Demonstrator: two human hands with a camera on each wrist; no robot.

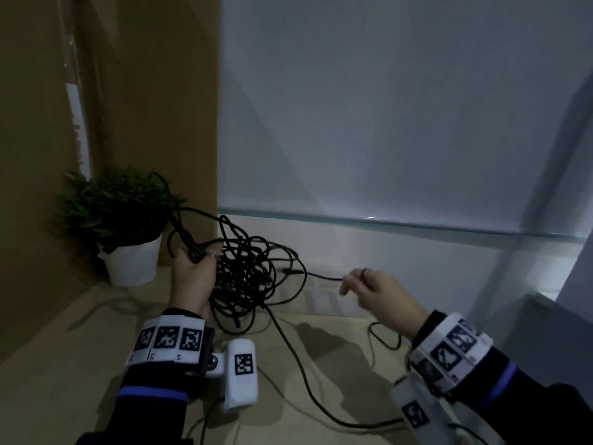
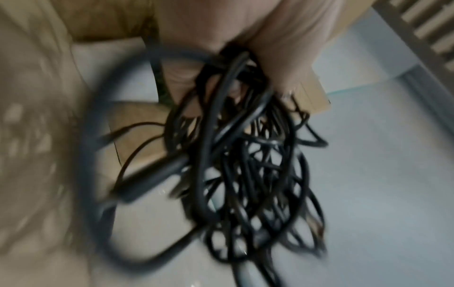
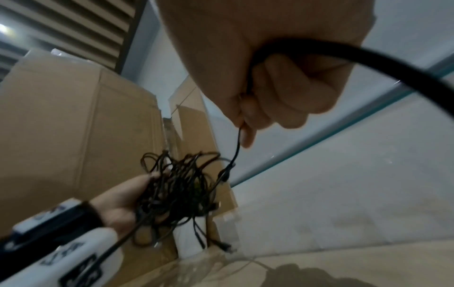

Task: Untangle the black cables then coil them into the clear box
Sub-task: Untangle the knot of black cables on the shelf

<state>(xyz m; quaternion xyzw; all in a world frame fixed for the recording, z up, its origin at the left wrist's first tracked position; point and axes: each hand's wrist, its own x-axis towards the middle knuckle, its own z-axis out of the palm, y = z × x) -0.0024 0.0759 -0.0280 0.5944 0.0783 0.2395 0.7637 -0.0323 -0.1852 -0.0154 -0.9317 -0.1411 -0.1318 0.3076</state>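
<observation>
Above the tan tabletop, the left hand grips a tangled bundle of black cables, fingers curled around several loops. The bundle hangs from this grip clear of the surface, its long axis roughly vertical; loose loops rise toward the potted plant and droop toward the table.

To the right, the right hand pinches a single strand between thumb and fingers, the remaining fingers curled. This strand runs near horizontal from the bundle to the right hand, pointing left to right across the head view. The right wrist view shows the same strand leaving the fingertips and dropping to a small connector or knot at the edge of the bundle; which of the two it is cannot be determined.

Another length of cable trails down from the bundle and lies across the tabletop toward the right wrist, where its end passes behind the wrist camera.

Left wrist view: heavy motion blur; individual strands cannot be separated, and the fingers are mostly covered by cable. The clear box cannot be identified with certainty in any view. A cardboard box stands behind the plant.
</observation>
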